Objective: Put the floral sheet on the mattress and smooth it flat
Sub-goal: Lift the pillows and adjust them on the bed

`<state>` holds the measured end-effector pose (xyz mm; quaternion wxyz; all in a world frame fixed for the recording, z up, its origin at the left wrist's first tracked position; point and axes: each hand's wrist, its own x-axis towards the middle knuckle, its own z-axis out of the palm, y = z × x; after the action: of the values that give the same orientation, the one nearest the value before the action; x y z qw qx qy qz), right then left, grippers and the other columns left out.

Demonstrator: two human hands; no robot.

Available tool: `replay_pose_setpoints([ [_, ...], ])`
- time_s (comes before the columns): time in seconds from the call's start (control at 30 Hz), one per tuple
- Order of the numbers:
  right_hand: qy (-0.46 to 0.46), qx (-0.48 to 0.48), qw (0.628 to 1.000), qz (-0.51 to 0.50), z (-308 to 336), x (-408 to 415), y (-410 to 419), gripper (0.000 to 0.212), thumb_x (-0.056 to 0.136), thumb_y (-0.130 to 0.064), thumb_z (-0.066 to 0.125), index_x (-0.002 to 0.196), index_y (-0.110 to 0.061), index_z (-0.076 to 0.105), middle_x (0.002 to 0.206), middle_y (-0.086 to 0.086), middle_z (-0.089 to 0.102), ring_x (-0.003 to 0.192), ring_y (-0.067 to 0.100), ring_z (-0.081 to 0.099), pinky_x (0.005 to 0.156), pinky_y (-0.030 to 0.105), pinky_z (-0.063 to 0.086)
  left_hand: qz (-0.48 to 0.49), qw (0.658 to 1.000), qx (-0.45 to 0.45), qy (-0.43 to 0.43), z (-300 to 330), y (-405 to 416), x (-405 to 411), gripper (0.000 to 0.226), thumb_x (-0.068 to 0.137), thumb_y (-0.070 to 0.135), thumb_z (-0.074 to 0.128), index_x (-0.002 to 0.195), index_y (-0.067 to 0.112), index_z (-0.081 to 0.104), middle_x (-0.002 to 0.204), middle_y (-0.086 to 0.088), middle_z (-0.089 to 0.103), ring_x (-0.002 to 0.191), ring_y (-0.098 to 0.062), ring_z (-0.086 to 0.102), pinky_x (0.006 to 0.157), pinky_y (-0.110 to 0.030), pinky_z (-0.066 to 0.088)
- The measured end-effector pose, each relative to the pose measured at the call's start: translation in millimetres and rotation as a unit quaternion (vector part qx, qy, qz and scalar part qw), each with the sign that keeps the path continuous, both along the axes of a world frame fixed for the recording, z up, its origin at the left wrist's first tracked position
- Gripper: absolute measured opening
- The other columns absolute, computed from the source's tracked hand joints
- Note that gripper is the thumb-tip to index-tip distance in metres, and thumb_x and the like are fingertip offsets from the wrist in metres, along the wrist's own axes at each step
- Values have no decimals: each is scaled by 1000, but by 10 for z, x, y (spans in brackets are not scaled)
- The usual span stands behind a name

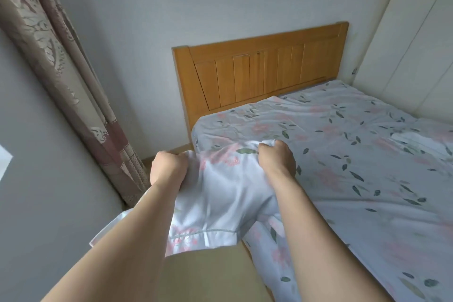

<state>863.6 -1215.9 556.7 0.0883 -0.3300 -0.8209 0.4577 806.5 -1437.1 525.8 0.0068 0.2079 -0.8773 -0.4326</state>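
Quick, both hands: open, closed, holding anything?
Left hand: closed, gripping the sheet edge, lifted off the bed side.
Right hand: closed, gripping the same sheet edge.

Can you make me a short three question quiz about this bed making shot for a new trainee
1. True or false: both hands are closed on the floral sheet.
2. Which part of the sheet is being held? A) the far corner by the wardrobe B) the near edge beside the headboard end C) the middle of the bed
3. Fill in: the fabric bunched between the left hand and the right hand hangs off the bed's ____ side, toward the curtain.

Key
1. True; each fist grips a fold of it.
2. B
3. Near; the turned-over pale underside and its stitched hem droop past the mattress edge, while the rest lies wrinkled across the top.
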Motion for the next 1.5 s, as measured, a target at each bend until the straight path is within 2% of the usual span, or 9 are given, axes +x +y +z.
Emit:
replay_pose_setpoints([
  [0.17, -14, -25, 999, -43, -2, -1114, -167, 37, 82, -34, 47, 112, -23, 66, 115, 0, 66, 100, 30, 61, 89, 37, 50, -60, 998, -11, -15, 215, -99, -1295, 18, 80, 27, 61, 75, 13, 71, 77, -5, 68, 73, -29, 61, 67, -28, 45],
  [0.33, -34, -23, 995, -90, -231, -2068, -82, 43, 77, -38, 44, 107, -18, 67, 109, 2, 69, 93, 31, 62, 80, 35, 52, -110, 993, -12, -30, 149, 54, -2353, 18, 81, 24, 55, 82, 15, 71, 81, -5, 67, 72, -30, 60, 66, -29, 45],
  [0.47, -50, -26, 993, -104, -463, -2955, 95, 42, 82, -36, 45, 114, -18, 65, 115, 4, 67, 98, 31, 62, 82, 36, 51, -125, 991, -14, -49, -88, 279, -3324, 19, 78, 21, 54, 82, 14, 71, 82, -8, 69, 76, -33, 64, 72, -36, 54],
  [0.77, -52, -55, 983, -166, -692, -4883, 906, 28, 88, -25, 51, 104, -4, 62, 106, 10, 62, 93, 32, 57, 73, 31, 41, -190, 981, -39, -9, -285, 1289, -5606, 22, 85, 17, 48, 70, 17, 65, 72, -4, 64, 67, -28, 55, 65, -32, 50],
  [0.9, -9, -2, 984, -181, -305, -5584, 1241, 29, 91, -21, 47, 107, -2, 61, 109, 13, 62, 101, 32, 57, 80, 34, 43, -226, 973, -11, 50, 6, 1744, -6497, 25, 87, 19, 47, 66, 16, 61, 59, -7, 53, 56, -27, 45, 55, -28, 36],
  [1.03, 45, 33, 977, -206, 121, -6155, 1467, 34, 97, -24, 41, 119, -3, 54, 122, 14, 56, 111, 33, 52, 84, 32, 38, -278, 950, 44, 134, 299, 2124, -7258, 29, 94, 28, 47, 81, 12, 67, 63, -8, 60, 55, -26, 52, 53, -29, 43],
  [1.13, 107, 31, 961, -253, 261, -6573, 1554, 36, 99, -34, 39, 120, -8, 51, 115, 9, 55, 102, 28, 50, 80, 30, 31, -291, 932, 39, 214, 427, 2391, -7825, 30, 93, 31, 47, 78, 13, 65, 74, -12, 65, 73, -36, 61, 62, -38, 50],
  [1.33, 172, 41, 923, -342, -127, -7385, 1475, 38, 100, -45, 35, 91, -10, 44, 77, -1, 56, 75, 23, 56, 75, 41, 47, -291, 921, 51, 253, 5, 2811, -8844, 33, 93, 38, 44, 89, 21, 71, 96, -1, 69, 100, -29, 59, 83, -39, 49],
  [1.5, 122, 32, 898, -420, -1138, -7943, 1433, 40, 100, -51, 32, 87, -14, 41, 75, 2, 59, 68, 24, 58, 64, 42, 50, -319, 922, 80, 206, -1015, 2964, -9350, 30, 96, 29, 48, 73, 15, 62, 77, -3, 59, 89, -31, 57, 70, -34, 42],
])
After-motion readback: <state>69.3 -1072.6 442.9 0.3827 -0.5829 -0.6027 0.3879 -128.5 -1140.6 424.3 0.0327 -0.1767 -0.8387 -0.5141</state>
